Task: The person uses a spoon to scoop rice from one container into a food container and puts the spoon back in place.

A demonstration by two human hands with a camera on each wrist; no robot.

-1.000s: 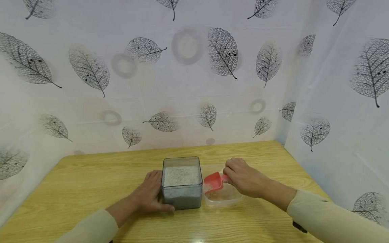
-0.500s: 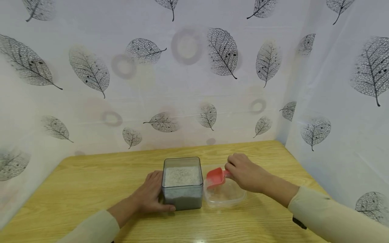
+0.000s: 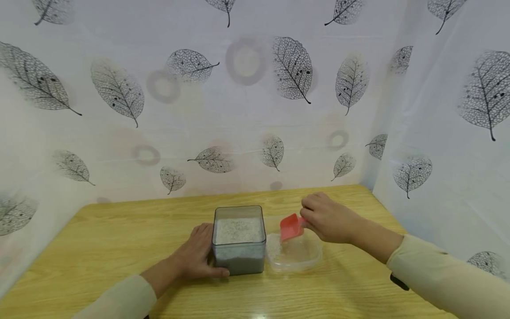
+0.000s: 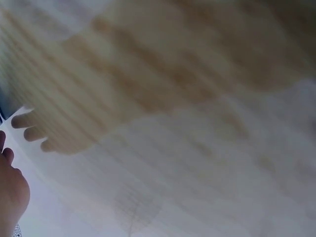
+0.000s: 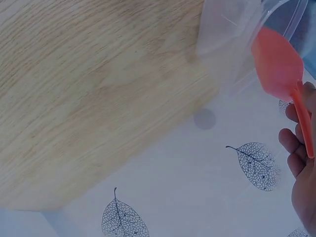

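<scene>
A translucent grey square box [image 3: 239, 259], filled well up with white grains [image 3: 240, 231] that look like rice, stands mid-table. Against its left side rests my left hand [image 3: 196, 254], thumb along the front face, fingers stretched along the side. My right hand [image 3: 328, 217] grips the handle of a pink-red scoop [image 3: 292, 227]. The scoop is tilted above a low clear plastic tub [image 3: 295, 266], which touches or nearly touches the box's right side. Some white grains lie in the tub's left part. In the right wrist view the scoop [image 5: 279, 66] appears without visible grains.
The wooden table [image 3: 131, 239] carries the box and tub. A white curtain [image 3: 239, 115] with leaf prints hangs behind it and along the sides. The tub's wall [image 5: 222, 44] shows in the right wrist view.
My right hand has raised the scoop and drawn it back to the right, away from the tub's left part. The left hand and the box have stayed put.
</scene>
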